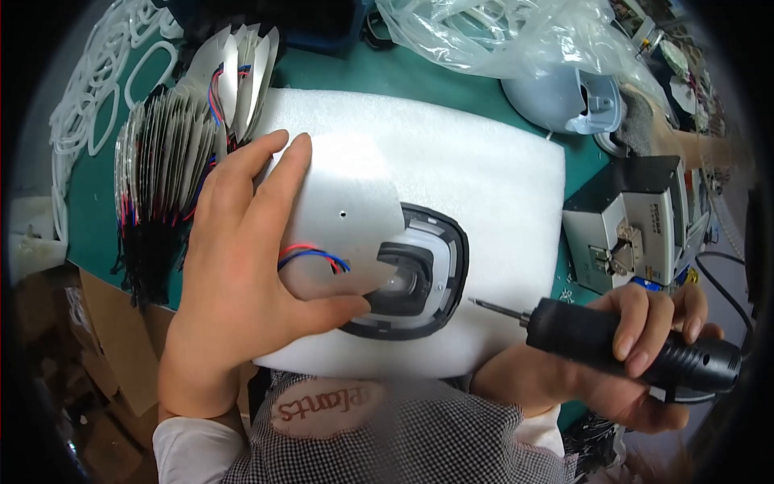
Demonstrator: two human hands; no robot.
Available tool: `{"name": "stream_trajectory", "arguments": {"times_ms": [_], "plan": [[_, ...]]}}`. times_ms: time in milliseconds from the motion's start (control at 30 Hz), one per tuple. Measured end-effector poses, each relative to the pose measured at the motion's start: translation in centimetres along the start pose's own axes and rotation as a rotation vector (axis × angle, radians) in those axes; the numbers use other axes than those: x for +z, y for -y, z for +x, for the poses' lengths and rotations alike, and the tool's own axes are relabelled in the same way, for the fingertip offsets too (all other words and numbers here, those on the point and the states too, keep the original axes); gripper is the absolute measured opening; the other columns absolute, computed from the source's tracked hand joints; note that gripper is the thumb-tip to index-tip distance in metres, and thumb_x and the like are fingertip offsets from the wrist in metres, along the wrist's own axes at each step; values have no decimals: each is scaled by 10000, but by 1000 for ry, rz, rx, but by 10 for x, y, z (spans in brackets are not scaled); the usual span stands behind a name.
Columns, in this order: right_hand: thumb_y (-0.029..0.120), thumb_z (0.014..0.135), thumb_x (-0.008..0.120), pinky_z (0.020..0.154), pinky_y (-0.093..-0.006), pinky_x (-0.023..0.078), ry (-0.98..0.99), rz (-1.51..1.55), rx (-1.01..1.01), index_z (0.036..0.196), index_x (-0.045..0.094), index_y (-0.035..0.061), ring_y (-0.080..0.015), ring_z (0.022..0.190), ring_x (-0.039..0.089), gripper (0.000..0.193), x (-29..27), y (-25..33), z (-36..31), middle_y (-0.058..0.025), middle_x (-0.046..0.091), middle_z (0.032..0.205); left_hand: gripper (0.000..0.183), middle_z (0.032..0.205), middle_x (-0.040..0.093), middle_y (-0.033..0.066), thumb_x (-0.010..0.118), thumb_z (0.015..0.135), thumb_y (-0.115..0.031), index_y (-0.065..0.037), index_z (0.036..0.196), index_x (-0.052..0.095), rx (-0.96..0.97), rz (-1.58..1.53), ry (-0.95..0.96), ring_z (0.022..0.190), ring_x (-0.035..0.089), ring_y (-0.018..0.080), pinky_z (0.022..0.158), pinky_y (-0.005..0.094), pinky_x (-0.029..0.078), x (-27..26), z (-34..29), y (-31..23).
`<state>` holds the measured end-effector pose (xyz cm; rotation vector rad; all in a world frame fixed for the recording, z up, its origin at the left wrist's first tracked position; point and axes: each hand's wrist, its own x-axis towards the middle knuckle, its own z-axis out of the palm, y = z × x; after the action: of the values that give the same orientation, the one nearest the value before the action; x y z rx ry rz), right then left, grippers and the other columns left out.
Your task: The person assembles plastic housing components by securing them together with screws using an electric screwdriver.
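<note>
My left hand (234,250) spans a thin pale-grey metal plate (347,177), with the fingers at its upper left edge and the thumb near its lower edge. A small hole shows in the plate, and red and blue wires (310,254) come out beside my palm. The plate partly covers an oval housing (451,250) with a black rim, a grey inner ring and a clear dome in the middle. My right hand (645,339) is wrapped round a black electric screwdriver (584,331). Its bit points left, apart from the housing's right side.
A white foam pad (516,185) lies under the housing on a green mat (395,77). Stacked plates with wires (161,153) stand at left, beside white cord loops (89,89). At right are a screw feeder box (629,218) and a pale-blue shell (556,97); clear plastic bags (500,32) lie behind.
</note>
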<state>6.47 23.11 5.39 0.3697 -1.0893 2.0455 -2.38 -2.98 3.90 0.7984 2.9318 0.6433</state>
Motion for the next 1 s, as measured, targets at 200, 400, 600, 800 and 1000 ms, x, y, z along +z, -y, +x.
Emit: {"name": "stream_trajectory", "arguments": {"times_ms": [200,400,600,800,1000], "plan": [[209,672,777,558,-245,506,-50,-69,-27,1126,446,-3,-113,561,571,601,-8,2,-2,-74,432,982,1121,1380,433,187,872,351,-273,-31,1370,473,35,-23,23,1225,459,384,1022,454,378,2,4,0],[223,656,793,549,-243,490,14,-14,-28,1173,517,-24,-107,567,556,636,-4,-9,-4,-77,441,994,1123,1381,427,185,895,353,-262,-47,1372,475,52,-117,97,1244,442,382,1025,456,380,3,0,-3],[281,685,783,547,-249,477,44,-54,-9,1182,539,-12,-113,560,551,627,-1,-7,-4,-77,448,1000,1102,1383,422,178,906,382,-274,-60,1373,474,96,-108,112,1259,421,388,1031,459,376,7,-2,-5],[320,699,789,553,-260,483,71,-35,4,1196,545,13,-124,574,567,633,4,-9,-4,-90,456,1002,1079,1358,433,176,901,423,-303,-44,1370,456,204,-224,129,1244,432,384,1031,467,371,18,-4,-16],[321,708,786,544,-260,484,119,-19,21,1234,543,13,-129,575,570,656,7,-13,-6,-96,461,1013,1031,1335,428,173,891,477,-317,-33,1359,439,295,-285,165,1236,435,374,1031,466,372,33,-4,-22]]}}
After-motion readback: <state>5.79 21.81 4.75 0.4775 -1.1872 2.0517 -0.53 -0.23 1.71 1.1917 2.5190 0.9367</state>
